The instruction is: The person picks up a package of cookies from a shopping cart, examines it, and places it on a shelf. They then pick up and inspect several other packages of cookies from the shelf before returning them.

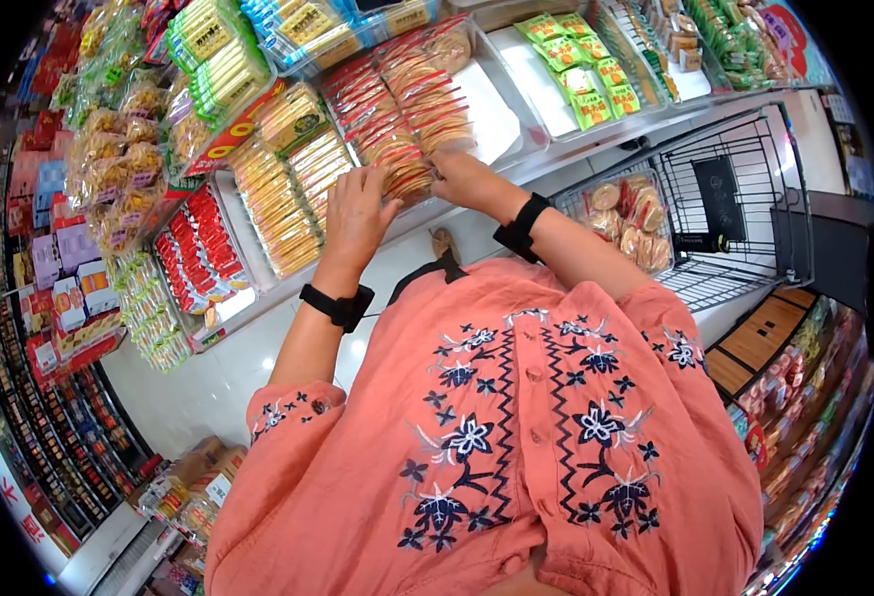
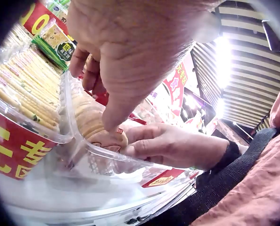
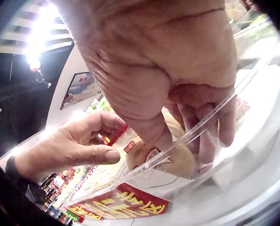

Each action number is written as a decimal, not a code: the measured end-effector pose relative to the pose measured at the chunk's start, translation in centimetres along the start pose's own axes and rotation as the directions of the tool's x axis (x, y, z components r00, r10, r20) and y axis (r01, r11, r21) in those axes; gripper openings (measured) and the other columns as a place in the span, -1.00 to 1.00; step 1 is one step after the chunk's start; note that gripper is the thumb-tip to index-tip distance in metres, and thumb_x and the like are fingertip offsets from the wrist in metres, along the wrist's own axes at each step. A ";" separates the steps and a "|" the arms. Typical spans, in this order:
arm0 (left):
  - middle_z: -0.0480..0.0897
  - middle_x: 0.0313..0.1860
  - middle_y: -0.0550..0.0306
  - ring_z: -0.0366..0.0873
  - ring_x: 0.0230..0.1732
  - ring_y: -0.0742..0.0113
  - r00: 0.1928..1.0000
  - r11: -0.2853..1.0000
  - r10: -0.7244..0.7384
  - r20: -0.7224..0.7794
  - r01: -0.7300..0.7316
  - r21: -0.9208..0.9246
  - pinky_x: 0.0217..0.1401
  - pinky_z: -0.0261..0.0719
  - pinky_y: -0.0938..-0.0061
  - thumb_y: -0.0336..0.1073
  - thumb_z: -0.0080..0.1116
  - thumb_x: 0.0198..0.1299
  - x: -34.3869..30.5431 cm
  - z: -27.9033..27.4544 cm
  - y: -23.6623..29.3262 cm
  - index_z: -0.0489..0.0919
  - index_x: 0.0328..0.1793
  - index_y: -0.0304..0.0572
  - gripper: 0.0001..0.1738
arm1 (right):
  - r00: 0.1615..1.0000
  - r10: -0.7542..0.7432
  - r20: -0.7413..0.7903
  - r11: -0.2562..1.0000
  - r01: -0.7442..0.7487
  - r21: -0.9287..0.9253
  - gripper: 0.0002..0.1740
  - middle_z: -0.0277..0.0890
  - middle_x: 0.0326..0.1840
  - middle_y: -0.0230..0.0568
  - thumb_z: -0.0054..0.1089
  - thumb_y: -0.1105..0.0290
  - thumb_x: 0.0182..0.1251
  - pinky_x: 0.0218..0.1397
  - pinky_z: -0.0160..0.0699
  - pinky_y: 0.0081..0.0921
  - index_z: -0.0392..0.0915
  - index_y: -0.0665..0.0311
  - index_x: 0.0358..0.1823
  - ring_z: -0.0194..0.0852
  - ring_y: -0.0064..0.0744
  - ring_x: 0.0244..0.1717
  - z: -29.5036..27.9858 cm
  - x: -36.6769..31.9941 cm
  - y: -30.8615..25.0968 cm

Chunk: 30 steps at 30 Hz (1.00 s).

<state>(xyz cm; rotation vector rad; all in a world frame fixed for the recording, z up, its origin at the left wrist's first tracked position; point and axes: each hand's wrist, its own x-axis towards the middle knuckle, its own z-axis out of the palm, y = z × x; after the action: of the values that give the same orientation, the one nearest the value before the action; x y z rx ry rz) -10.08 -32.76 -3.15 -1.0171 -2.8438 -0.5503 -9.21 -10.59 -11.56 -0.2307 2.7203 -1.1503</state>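
Note:
In the head view both hands are at the near end of a clear bin (image 1: pixel 518 149) holding rows of flat round biscuits (image 1: pixel 382 114) in clear, red-edged wrappers. My right hand (image 1: pixel 472 184) pinches the front pack of biscuits (image 3: pixel 183 162) between thumb and fingers, behind the bin's clear wall. My left hand (image 1: pixel 356 221) is just left of it, over the row's near end. Its thumb (image 2: pixel 115 113) is straight, with the tip at the top of the pack, and its fingers are loosely bent. Dark bands circle both wrists.
Bins of long yellow biscuit packs (image 1: pixel 276 204) and red packets (image 1: pixel 199 248) adjoin on the left; green packets (image 1: pixel 581 74) lie right. A shopping cart (image 1: pixel 720 204) at right holds a clear tub of round biscuits (image 1: pixel 624 221). Red price signs (image 3: pixel 137 202) hang on the bin fronts.

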 end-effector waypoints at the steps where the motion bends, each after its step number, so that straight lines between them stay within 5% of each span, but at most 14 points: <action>1: 0.57 0.05 -0.01 0.49 0.11 -0.03 1.000 1.000 0.000 0.008 0.000 0.008 0.15 0.46 0.15 -0.26 0.49 0.03 0.0 0.0 -0.1 0.52 0.30 -0.10 -0.35 | 1.000 -0.004 0.007 1.000 0.004 0.005 -0.64 0.64 -0.11 0.28 0.23 0.35 0.25 0.10 0.60 -0.03 0.52 0.44 -0.01 0.64 0.24 -0.02 -0.1 0.1 -0.3; 21: 0.55 -0.03 0.00 0.49 0.04 -0.05 1.000 1.000 0.005 -0.015 -0.005 -0.009 0.08 0.45 0.12 -0.32 0.40 0.14 1.6 0.2 1.1 0.54 0.20 -0.10 -0.52 | 0.996 0.056 0.064 0.998 -0.057 0.009 -0.69 0.67 -0.12 0.26 0.06 0.35 0.32 0.10 0.60 -0.04 0.58 0.40 -0.03 0.66 0.21 -0.02 -1.6 -0.7 -0.9; 25: 0.56 -0.02 0.00 0.48 0.05 -0.06 0.999 0.994 -0.008 -0.046 0.003 -0.107 0.09 0.43 0.10 -0.31 0.37 0.17 2.9 -0.7 2.1 0.57 0.15 -0.14 -0.59 | 0.996 0.068 -0.052 0.995 -0.064 0.078 -0.68 0.69 -0.10 0.16 0.09 0.34 0.33 0.07 0.62 -0.09 0.60 0.33 0.04 0.67 0.16 -0.03 -3.4 -1.7 0.7; 30: 0.61 0.00 -0.03 0.51 0.06 -0.08 0.989 0.989 0.143 -0.030 -0.144 -0.045 0.14 0.44 0.10 -0.29 0.32 0.23 5.6 0.8 3.8 0.62 0.11 -0.16 -0.66 | 0.981 0.080 -0.179 0.994 -0.064 0.093 -0.68 0.70 -0.11 0.08 0.09 0.37 0.39 0.00 0.65 -0.21 0.61 0.26 0.10 0.70 0.06 -0.08 -6.4 -3.8 2.8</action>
<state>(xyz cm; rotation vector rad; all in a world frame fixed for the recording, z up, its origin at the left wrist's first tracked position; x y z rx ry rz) -12.00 -26.42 -1.73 -1.2010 -2.7188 -0.6150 -7.11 -3.44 -8.81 -0.0145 2.7980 -1.3258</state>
